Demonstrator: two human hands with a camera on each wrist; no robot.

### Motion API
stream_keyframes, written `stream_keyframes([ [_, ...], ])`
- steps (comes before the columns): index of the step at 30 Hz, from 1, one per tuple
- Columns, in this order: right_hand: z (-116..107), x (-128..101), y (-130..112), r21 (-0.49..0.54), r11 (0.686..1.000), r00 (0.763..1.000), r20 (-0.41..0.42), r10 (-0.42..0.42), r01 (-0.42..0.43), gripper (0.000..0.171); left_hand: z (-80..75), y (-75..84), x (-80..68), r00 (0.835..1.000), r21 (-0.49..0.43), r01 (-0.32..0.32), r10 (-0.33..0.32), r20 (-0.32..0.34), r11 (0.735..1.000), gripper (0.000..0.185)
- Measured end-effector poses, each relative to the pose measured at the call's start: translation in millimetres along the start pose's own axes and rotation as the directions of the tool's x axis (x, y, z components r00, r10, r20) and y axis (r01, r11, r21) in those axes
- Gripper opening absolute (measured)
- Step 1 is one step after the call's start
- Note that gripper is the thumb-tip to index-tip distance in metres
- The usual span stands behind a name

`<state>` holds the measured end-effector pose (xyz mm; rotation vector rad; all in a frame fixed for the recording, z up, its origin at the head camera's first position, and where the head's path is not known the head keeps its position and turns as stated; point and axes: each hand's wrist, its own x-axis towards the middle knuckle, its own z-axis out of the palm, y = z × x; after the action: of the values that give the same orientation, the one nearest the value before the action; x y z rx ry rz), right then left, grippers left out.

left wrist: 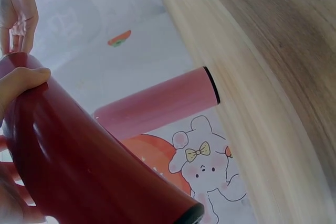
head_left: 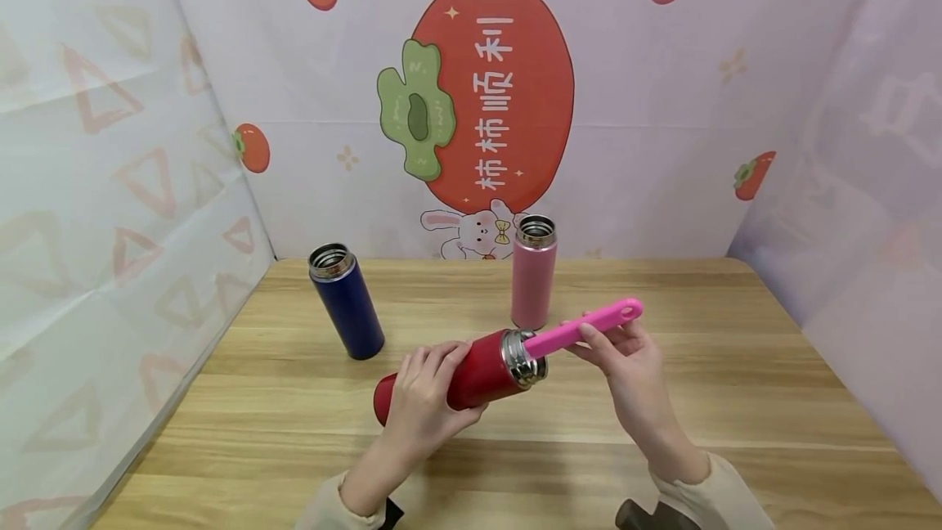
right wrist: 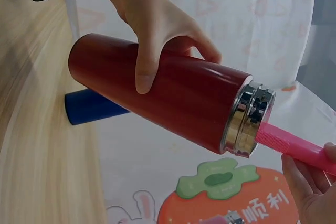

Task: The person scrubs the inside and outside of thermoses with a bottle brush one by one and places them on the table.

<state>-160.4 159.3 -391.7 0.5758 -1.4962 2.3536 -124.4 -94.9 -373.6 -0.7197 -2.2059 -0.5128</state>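
Observation:
My left hand (head_left: 423, 403) grips a red steel bottle (head_left: 471, 379) around its middle and holds it tilted above the table, steel mouth (head_left: 524, 358) pointing right. A pink brush handle (head_left: 585, 325) sticks out of that mouth, and my right hand (head_left: 625, 358) pinches it. The right wrist view shows the red bottle (right wrist: 173, 95), the left hand (right wrist: 149, 22) over it and the pink handle (right wrist: 294, 148) entering the mouth. In the left wrist view the red bottle (left wrist: 79, 161) fills the lower left. The brush head is hidden inside.
A dark blue bottle (head_left: 346, 301) stands open-mouthed, leaning, at the back left of the wooden table (head_left: 736, 375). A pink bottle (head_left: 533, 272) stands upright just behind the red one. Printed cloth walls close the left, back and right sides.

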Motion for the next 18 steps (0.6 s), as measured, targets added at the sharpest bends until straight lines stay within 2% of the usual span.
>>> stream_keyframes([
  [4,-4,4,-11,0.041,0.999,1.000,-0.025,-0.008,0.009,0.032,0.8,-2.2,-1.7,1.000,0.006,0.000,0.000,-0.005,1.000,0.072],
  [8,-5,9,-24,0.122,0.991,0.998,-0.032,-0.054,0.058,0.021,1.1,-4.6,-3.3,1.000,0.013,-0.006,0.006,-0.019,1.000,0.072],
  [12,21,10,-62,0.130,0.989,0.993,-0.104,-0.050,0.064,0.016,1.0,-6.5,-4.8,1.000,0.019,0.001,-0.001,-0.018,1.000,0.072],
  [14,27,10,-73,0.134,0.989,0.992,-0.119,-0.051,0.067,0.013,1.3,-7.4,-5.5,1.000,0.022,0.002,-0.002,-0.017,1.000,0.072],
  [18,31,12,-86,0.136,0.989,0.988,-0.150,-0.036,0.056,0.017,1.5,-8.8,-5.6,1.000,0.025,-0.008,0.008,-0.025,1.000,0.071],
])
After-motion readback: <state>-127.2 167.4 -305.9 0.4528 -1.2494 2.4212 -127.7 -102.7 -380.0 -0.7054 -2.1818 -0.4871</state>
